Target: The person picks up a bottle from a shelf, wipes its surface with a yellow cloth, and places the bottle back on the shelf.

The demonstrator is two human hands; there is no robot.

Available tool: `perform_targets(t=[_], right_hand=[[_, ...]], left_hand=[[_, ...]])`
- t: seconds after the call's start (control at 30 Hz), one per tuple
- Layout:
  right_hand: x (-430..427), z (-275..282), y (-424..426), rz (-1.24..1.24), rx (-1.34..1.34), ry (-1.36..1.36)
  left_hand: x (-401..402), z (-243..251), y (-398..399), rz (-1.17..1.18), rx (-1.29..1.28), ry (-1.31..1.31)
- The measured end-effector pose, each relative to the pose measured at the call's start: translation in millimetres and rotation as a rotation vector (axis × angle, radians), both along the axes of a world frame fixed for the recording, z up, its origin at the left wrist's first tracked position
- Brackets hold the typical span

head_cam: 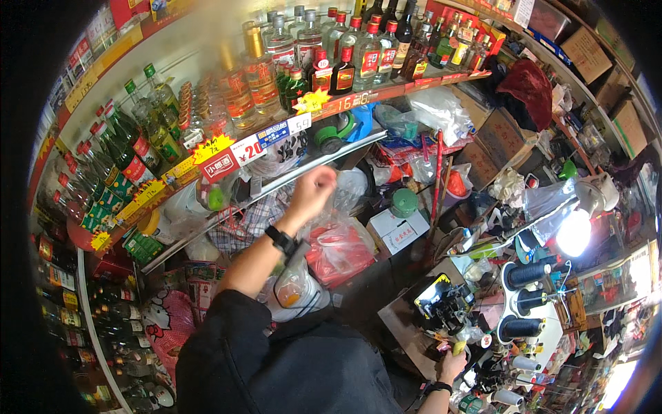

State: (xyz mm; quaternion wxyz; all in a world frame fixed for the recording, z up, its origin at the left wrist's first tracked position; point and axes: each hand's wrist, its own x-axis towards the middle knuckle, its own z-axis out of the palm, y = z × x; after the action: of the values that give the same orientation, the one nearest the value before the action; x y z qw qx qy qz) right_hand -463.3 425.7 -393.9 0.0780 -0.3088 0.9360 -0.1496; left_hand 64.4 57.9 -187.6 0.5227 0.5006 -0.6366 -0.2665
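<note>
My left hand [314, 187], with a black watch on the wrist, is raised in front of the metal-edged lower shelf [331, 150]. Its fingers are curled and slightly blurred, so whether they hold anything is unclear. Beneath that arm lies a clear plastic bag of red items [339, 248], beside a white bucket [305, 297]. At the lower right, my right hand [452, 365] grips a small yellow object [459, 348], close to a black sewing machine [445, 305]. Large spools of dark thread [527, 274] stand on a white holder to the right of the machine.
Glass bottles [370, 57] crowd the upper shelf, whose edge [357, 101] carries price signs. A white box [398, 230] with a green round container [404, 203] stands ahead. A red pole [438, 171] leans nearby, and a lit lamp [574, 233] hangs at the right.
</note>
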Motion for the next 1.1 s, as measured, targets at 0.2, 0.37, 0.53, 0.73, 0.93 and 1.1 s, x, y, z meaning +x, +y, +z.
perform_targets(t=[0.2, 0.37, 0.53, 0.73, 0.93, 1.1], right_hand=[[10.3, 19.1, 6.0, -0.036, -0.041, -0.012], [16.1, 43.0, 18.9, -0.121, -0.195, -0.075], [22.5, 46.9, 53.5, -0.327, -0.706, -0.318], [42.0, 46.2, 105.6, -0.599, -1.284, -0.821], [73.7, 48.1, 148.0, -0.779, -1.481, -1.217], [96.1, 62.2, 148.3, -0.811, -1.506, -1.287]], left_hand=[[49.6, 102.8, -68.8, 0.224, -0.276, -0.161], [68.2, 163.5, -134.9, 0.278, -0.442, -0.332], [61.4, 203.8, -176.1, 0.352, -0.321, -0.681], [63.5, 201.0, -217.9, 0.335, -0.225, -0.855], [80.0, 204.8, -252.4, 0.234, -0.26, -0.969], [76.5, 218.8, -251.8, 0.107, -0.152, -0.979]])
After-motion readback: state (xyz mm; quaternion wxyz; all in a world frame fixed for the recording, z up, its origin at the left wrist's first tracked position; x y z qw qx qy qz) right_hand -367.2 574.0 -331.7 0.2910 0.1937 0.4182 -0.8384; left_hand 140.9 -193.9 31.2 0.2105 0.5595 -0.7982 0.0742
